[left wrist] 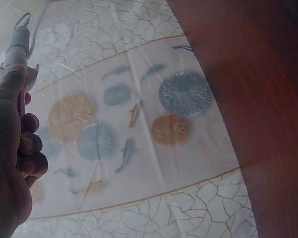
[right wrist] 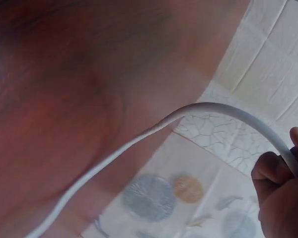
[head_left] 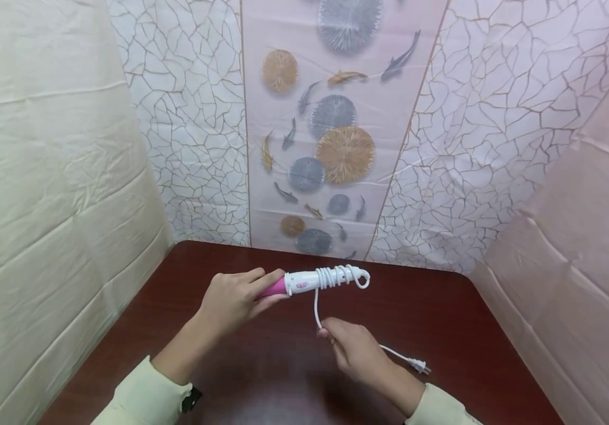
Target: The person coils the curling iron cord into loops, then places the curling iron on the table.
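My left hand (head_left: 232,299) grips the pink end of a pink-and-white hair iron (head_left: 301,282), held roughly level above the table. Several turns of white cord (head_left: 327,277) are wound around its white handle, with a small loop at the far tip. From the winding, the cord hangs down to my right hand (head_left: 356,349), which pinches it. Past that hand the cord runs on to a white two-pin plug (head_left: 418,366). In the left wrist view, curled fingers (left wrist: 31,144) hold the iron. In the right wrist view, the cord (right wrist: 154,130) arcs out of the fist.
A dark reddish-brown table (head_left: 262,366) with rounded far corners lies below both hands. Behind it hangs a patterned cloth (head_left: 315,195) with fish and round motifs. Cream cloth walls (head_left: 65,177) close in the left and right sides.
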`<move>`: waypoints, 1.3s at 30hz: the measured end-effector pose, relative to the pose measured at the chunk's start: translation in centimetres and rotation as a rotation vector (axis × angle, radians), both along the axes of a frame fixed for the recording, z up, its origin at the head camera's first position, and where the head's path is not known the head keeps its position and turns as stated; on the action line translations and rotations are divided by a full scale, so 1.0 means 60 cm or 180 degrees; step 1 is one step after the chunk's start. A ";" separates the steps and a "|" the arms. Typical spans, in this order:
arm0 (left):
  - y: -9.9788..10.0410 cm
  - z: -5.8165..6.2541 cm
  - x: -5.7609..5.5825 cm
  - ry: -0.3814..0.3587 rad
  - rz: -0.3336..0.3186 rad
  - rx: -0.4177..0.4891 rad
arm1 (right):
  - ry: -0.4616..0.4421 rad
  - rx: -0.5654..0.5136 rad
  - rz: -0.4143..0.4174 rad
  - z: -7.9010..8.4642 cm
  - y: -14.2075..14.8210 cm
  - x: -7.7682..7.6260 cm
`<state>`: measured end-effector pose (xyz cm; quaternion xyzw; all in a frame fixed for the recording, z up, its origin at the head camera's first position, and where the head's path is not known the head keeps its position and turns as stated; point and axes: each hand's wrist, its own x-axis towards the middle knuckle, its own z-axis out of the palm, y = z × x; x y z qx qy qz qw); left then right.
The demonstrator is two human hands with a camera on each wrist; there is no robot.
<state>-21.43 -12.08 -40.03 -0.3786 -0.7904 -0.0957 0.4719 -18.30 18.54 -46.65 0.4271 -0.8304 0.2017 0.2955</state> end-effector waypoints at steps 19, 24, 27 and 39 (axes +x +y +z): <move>-0.002 -0.029 -0.004 -0.0198 0.0149 -0.0181 | 0.1722 0.0279 0.0665 0.116 0.023 -0.020; 0.002 -0.035 -0.003 -0.0171 0.0097 -0.0193 | 0.1887 0.0185 0.0700 0.136 0.026 -0.029; 0.003 -0.036 -0.002 -0.0148 0.0072 -0.0191 | 0.1954 0.0210 0.0717 0.152 0.027 -0.036; 0.011 -0.029 0.015 -0.0037 -0.0112 -0.0233 | 0.2032 0.0444 0.0778 0.198 0.031 -0.071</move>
